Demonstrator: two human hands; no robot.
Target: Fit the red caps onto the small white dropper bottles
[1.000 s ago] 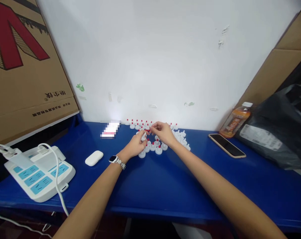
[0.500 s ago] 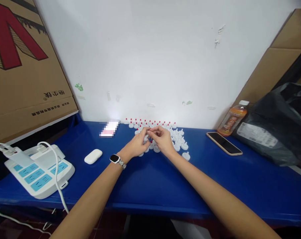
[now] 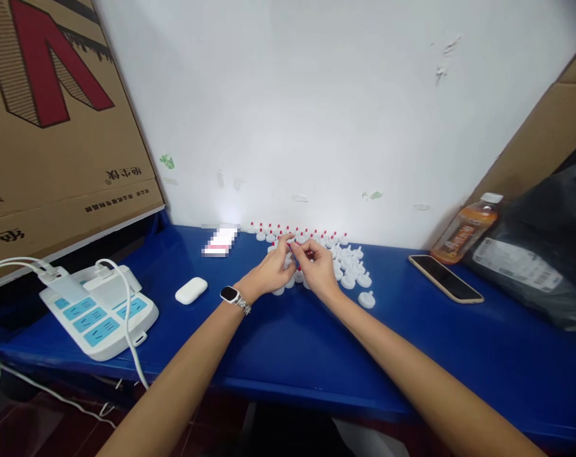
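My left hand (image 3: 271, 271), with a watch (image 3: 230, 294) on its wrist, and my right hand (image 3: 320, 269) meet fingertip to fingertip above the blue table. Both are closed in a pinch, on something small that the fingers mostly hide. White nozzle caps with red tips (image 3: 261, 233) stand upright in rows behind the hands. To the right of my right hand lies a loose heap of white nozzle caps (image 3: 348, 279) without red tips. One single white cap (image 3: 366, 299) lies apart, nearer to me. More caps sit under the hands, partly hidden.
On the left are a white power strip (image 3: 147, 311) with plugs and cables, a white earbud case (image 3: 191, 291) and a lit, blurred screen (image 3: 221, 241). A phone (image 3: 446, 279), a drink bottle (image 3: 465, 230) and a dark plastic bag (image 3: 535, 222) are on the right. A wall (image 3: 297, 127) closes the back.
The whole view has shifted, so the things on the table appear further right. My fingers have moved slightly against each other; both hands stay together over the caps.
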